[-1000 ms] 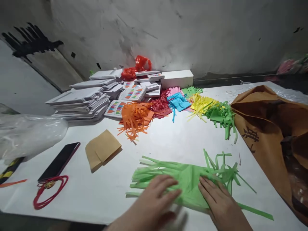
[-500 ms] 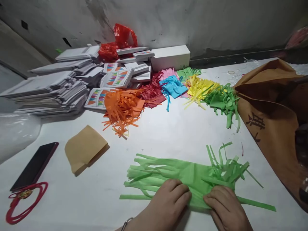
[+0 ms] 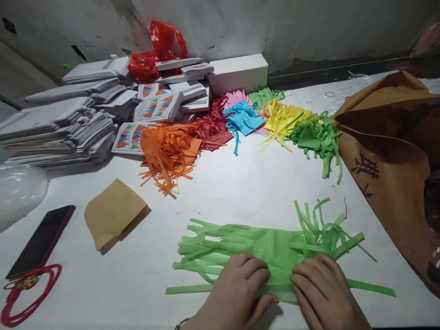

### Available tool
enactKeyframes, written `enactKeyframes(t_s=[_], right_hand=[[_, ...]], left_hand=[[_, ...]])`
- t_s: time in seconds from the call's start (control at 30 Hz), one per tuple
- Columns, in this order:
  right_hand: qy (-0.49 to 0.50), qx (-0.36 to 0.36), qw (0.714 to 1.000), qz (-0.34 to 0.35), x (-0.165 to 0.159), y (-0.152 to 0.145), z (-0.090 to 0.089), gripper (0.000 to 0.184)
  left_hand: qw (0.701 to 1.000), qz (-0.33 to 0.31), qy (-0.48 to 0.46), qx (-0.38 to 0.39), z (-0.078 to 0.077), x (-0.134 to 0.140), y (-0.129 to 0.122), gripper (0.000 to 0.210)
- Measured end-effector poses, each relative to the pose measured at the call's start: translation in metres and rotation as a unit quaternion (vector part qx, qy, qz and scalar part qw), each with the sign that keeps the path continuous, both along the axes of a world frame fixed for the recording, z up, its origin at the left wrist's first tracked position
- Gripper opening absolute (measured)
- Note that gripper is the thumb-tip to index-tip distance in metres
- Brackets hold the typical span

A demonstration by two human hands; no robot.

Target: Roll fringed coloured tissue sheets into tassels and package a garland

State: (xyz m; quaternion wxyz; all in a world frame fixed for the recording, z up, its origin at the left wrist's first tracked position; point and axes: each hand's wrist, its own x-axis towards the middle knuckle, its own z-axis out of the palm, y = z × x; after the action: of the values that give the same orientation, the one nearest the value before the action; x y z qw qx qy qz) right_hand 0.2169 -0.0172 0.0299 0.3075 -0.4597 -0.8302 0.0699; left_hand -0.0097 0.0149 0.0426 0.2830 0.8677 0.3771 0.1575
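A sheet of green tissue paper (image 3: 275, 245), cut into fringe strips at both ends, lies spread on the white table near me. My left hand (image 3: 242, 284) rests on its near part, fingers curled down onto the paper and thumb showing at the near edge. My right hand (image 3: 321, 286) is bent over the paper just to the right, by the tangled fringe, with its fingers together on the sheet. The right thumb is hidden. A short stretch of green paper shows between the two hands.
Orange (image 3: 172, 151), dark red, blue (image 3: 244, 117), yellow and green fringed bundles (image 3: 318, 135) lie beyond. Paper stacks (image 3: 55, 123) and a white box (image 3: 239, 75) stand behind. A brown folded paper (image 3: 115, 213), phone (image 3: 41, 240) and red cord (image 3: 34, 305) lie left; a brown bag (image 3: 385, 151) sits right.
My left thumb has come into sight, apart from the fingers. The right hand's fingers lie flatter over the paper, and some right-hand strips have shifted. The view has moved slightly.
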Motion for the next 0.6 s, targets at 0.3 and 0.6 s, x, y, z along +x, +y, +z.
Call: enactKeyframes(t_s=[0.3, 0.6], right_hand=[[-0.038, 0.037, 0.998, -0.027, 0.014, -0.003, -0.022, 0.021], [-0.234, 0.07, 0.945, -0.217, 0.095, -0.021, -0.047, 0.059]], left_hand=[[0.996, -0.006, 0.081, 0.047, -0.003, 0.005, 0.008, 0.019], [0.994, -0.013, 0.102, 0.036, 0.003, 0.005, 0.017, 0.021]])
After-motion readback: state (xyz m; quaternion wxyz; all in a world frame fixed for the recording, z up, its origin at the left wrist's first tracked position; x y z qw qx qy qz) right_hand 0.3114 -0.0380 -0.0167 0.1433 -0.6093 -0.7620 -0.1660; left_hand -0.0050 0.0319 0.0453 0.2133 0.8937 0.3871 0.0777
